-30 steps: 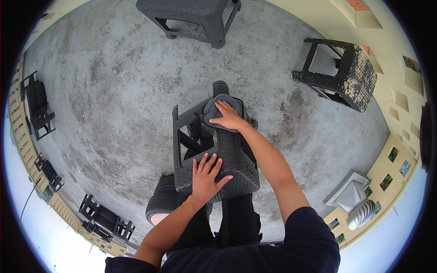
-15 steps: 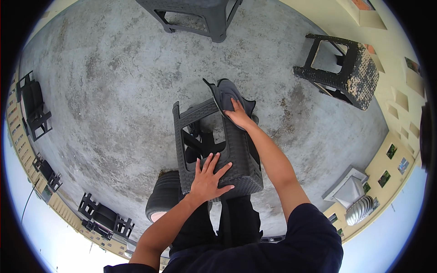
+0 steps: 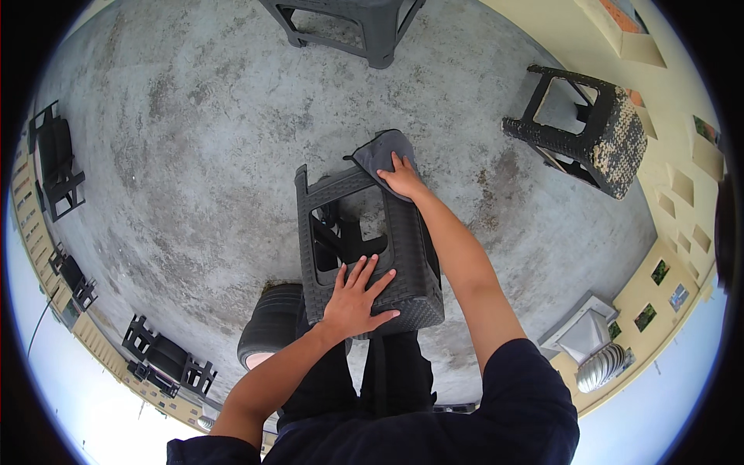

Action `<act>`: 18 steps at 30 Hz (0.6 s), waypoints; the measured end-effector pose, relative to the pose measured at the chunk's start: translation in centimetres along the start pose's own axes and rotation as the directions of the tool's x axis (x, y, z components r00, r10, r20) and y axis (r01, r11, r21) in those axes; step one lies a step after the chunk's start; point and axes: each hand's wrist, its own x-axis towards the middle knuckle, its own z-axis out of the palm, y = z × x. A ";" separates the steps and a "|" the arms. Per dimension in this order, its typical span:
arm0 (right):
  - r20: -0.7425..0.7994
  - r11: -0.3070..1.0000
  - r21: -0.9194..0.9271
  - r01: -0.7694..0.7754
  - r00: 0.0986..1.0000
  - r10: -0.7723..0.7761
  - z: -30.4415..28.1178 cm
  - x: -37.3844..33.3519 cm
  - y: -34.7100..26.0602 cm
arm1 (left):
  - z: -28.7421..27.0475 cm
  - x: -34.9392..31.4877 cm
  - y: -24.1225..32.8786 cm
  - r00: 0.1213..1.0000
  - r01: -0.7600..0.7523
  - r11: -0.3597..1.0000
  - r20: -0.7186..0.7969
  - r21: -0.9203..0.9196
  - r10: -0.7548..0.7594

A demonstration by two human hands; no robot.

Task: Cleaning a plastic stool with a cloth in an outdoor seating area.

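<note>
A dark grey plastic stool with a woven-look surface lies tipped on its side in front of my legs, its seat end toward me. My left hand rests flat on the stool's side near the seat, fingers spread, holding nothing. At the far end, my right hand grips a dark grey cloth and presses it over the end of a stool leg. The cloth hides that leg end. Through the opening in the stool's side, its dark inside shows.
Left of the stool stands a black, tyre-like round thing. A worn, peeling stool lies at the right, and another grey stool stands ahead. Black furniture lines the left. A metal roof vent is at lower right.
My right hand has shifted slightly with the cloth, which now lies folded more compactly over the leg end. My left hand keeps its place on the stool. The view has moved slightly.
</note>
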 end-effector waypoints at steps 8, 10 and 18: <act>0.055 0.977 -0.195 0.086 0.995 -0.077 1.3 1.6 -2.7 | 0.1 -0.6 -0.9 0.999 0.034 0.999 -0.008 -0.038 -0.034; 0.046 0.977 -0.147 0.157 0.987 -0.151 1.5 -1.6 -0.6 | -0.1 -0.1 -0.8 1.000 0.025 0.999 -0.010 -0.046 -0.025; 0.053 0.958 0.047 0.281 0.957 -0.284 0.1 -19.0 1.7 | -0.4 0.1 -1.0 1.000 0.018 1.000 -0.025 -0.014 -0.018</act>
